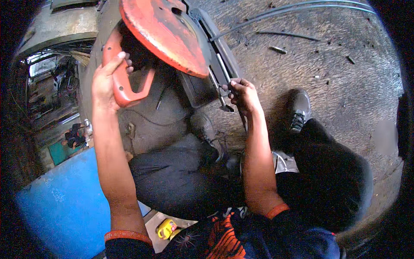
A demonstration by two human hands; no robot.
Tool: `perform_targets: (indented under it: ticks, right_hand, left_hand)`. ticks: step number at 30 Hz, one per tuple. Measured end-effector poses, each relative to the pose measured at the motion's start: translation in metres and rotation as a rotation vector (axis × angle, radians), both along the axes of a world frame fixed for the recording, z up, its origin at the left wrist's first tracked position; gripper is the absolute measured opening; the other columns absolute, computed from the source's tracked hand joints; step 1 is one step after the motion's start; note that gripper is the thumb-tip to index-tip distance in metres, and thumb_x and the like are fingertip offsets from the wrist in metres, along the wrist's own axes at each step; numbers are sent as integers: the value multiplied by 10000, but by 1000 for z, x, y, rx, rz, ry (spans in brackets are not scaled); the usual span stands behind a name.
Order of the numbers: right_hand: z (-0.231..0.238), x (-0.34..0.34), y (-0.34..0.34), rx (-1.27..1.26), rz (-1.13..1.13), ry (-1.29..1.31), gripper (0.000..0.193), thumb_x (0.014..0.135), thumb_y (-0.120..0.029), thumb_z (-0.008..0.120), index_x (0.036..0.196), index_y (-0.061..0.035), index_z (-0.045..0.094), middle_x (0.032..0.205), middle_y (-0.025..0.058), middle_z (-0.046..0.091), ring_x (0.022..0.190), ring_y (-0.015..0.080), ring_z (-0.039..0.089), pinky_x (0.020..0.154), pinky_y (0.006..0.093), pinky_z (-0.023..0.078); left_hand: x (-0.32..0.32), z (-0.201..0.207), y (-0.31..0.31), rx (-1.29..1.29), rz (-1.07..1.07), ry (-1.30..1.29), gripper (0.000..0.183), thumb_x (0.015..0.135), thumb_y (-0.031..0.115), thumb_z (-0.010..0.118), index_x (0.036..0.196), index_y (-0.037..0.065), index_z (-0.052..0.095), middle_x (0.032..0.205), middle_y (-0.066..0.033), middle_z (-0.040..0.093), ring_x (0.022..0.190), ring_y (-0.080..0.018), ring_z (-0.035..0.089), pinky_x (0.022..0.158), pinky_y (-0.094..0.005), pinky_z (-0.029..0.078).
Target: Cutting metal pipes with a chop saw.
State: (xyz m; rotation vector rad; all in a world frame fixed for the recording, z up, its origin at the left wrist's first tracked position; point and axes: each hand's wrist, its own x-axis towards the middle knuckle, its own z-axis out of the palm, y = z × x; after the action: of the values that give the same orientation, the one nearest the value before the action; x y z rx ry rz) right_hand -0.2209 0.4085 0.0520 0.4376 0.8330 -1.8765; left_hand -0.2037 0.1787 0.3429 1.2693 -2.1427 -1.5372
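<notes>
In front of me stands a cut-off saw with a worn orange blade guard (pixel 161 36). My left hand (pixel 105 84) is wrapped round its orange handle (pixel 122 86), thumb lying on top. My right hand (pixel 245 96) is closed, its fingers pinched on a thin metal rod (pixel 223 69) beside the saw's dark base (pixel 200 88). Just left of those fingers is a metal crank piece (pixel 224 103) of the clamp. The guard covers most of the blade, and I cannot see its cutting edge.
Long thin metal rods (pixel 297 7) reach from the saw across the stained floor (pixel 345 86) to the upper right. Short offcuts (pixel 278 50) and a dark strip (pixel 289 35) lie there. My shoes (pixel 300 110) flank the work. A blue panel (pixel 64 207) and a yellow object (pixel 166 228) are lower left.
</notes>
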Motion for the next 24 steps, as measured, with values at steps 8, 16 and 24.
perform_targets:
  ticks: [8, 16, 24]
  right_hand:
    - [7, 3, -6, -72, 7, -28, 108, 879, -133, 569, 950, -52, 558, 791, 72, 649, 504, 100, 499, 407, 246, 379]
    - [5, 4, -9, 49, 0, 133, 96, 867, -124, 599, 926, -51, 581, 786, 59, 649, 526, 90, 500, 435, 222, 376]
    - [8, 4, -11, 105, -2, 178, 81, 835, -81, 620, 873, -10, 623, 718, 63, 649, 523, 103, 526, 456, 255, 401]
  left_hand:
    - [0, 0, 2, 78, -30, 78, 362, 855, 125, 625, 1180, 5, 519, 970, -88, 615, 833, -185, 609, 754, -315, 520]
    - [-3, 0, 8, 131, -19, 121, 414, 864, 128, 605, 1239, 4, 481, 1096, -100, 579, 997, -204, 571, 860, -357, 488]
    - [-3, 1, 8, 88, 4, 94, 413, 864, 125, 604, 1233, -9, 476, 1073, -108, 588, 981, -209, 583, 855, -362, 501]
